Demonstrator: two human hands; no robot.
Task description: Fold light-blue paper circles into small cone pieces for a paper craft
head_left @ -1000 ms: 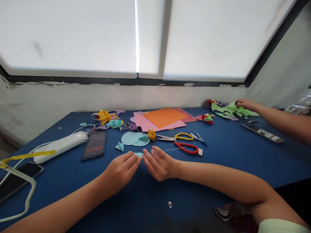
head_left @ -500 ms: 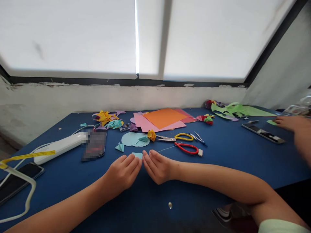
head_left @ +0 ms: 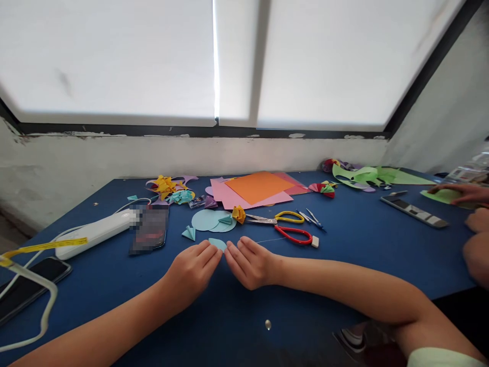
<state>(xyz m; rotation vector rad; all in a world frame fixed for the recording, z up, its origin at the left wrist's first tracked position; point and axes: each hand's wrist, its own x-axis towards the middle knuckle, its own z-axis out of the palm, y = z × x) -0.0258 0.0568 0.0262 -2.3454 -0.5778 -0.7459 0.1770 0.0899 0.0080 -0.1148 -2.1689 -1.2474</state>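
Note:
My left hand point(head_left: 194, 270) pinches a small light-blue paper piece point(head_left: 217, 244) that sticks out past the fingertips. Close on its right, my right hand point(head_left: 250, 262) has its fingers pressed together near the paper's edge, and a thin thread point(head_left: 271, 240) runs from it toward the scissors; what its fingertips grip is hidden. Beyond the hands lie light-blue paper circles point(head_left: 204, 220), a folded blue cone point(head_left: 189, 233) and a yellow folded paper point(head_left: 239, 214). Scissors point(head_left: 294, 235) with one yellow and one red handle lie open.
Orange sheet point(head_left: 260, 187) and pink sheets lie at the back. At left are a white power strip point(head_left: 91, 234) and phones point(head_left: 148, 229). On the right, another person's hands point(head_left: 471, 196) touch green paper point(head_left: 445, 195) beside a grey case point(head_left: 414, 210).
The blue paper shows more between my hands, which have barely moved. At the right, the other person's hands have shifted, and more green paper shows beneath them.

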